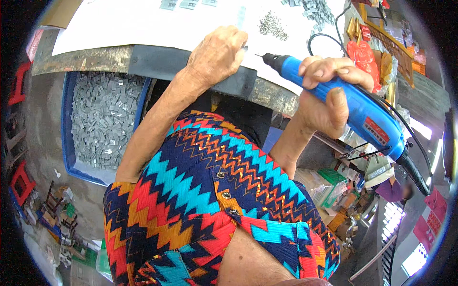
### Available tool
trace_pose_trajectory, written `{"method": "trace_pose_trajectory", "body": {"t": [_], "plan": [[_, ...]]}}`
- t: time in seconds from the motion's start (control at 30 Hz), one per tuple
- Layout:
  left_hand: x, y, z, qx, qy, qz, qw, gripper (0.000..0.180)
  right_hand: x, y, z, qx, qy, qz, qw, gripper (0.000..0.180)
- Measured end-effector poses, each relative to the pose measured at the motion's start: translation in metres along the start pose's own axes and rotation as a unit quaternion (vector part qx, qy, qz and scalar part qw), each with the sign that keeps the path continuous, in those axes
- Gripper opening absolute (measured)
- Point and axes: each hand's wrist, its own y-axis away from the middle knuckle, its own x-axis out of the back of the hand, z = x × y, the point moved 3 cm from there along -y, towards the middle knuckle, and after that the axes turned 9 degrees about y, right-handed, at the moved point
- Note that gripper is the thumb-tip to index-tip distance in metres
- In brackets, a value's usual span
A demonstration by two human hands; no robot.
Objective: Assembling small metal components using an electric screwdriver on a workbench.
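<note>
My right hand (329,90) is wrapped round a blue electric screwdriver (359,113), its thin bit angled left toward my other hand. My left hand (217,56) rests at the table edge with fingers curled in a pinch. A bit of something dark and grey shows at its fingertips, too covered to name. Just beyond those fingers lies a pale grey strip (241,17). Between the hands and the far side, small metal screws (273,26) sit in a loose heap on the white table covering (119,26).
Grey flat parts (317,12) are heaped at the far right, and several more (189,4) lie far left of centre. Below the table on the left stands a blue bin (67,128) full of grey pieces. A black cable (312,40) loops across the right. Red bags (363,62) hang nearby.
</note>
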Motion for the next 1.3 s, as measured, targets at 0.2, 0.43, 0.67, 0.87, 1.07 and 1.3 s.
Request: {"method": "trace_pose_trajectory", "body": {"t": [0.2,0.43,0.67,0.87,1.07,1.3], "plan": [[0.0,0.0,-0.001,-0.026,0.005,0.003,1.0,0.013,0.013,0.005,0.004,0.01,0.063,0.081,0.995,0.029],[0.015,0.001,0.01,-0.034,0.067,0.019,0.997,0.012,0.009,0.013,0.013,-0.037,0.087,0.139,0.986,0.023],[0.067,0.032,0.029,0.063,0.085,0.059,0.993,0.008,0.012,0.013,0.02,-0.056,0.104,0.159,0.98,0.022],[0.129,0.089,0.022,0.196,-0.028,0.104,0.975,0.011,0.016,0.016,0.016,-0.05,0.061,0.156,0.985,0.022],[0.161,0.129,0.011,0.236,-0.168,0.096,0.952,0.015,0.015,0.012,0.01,-0.034,-0.008,0.16,0.986,0.022],[0.088,0.058,0.042,0.114,0.06,0.053,0.99,0.015,0.016,0.012,-0.001,-0.024,-0.079,0.165,0.983,0.025]]}}
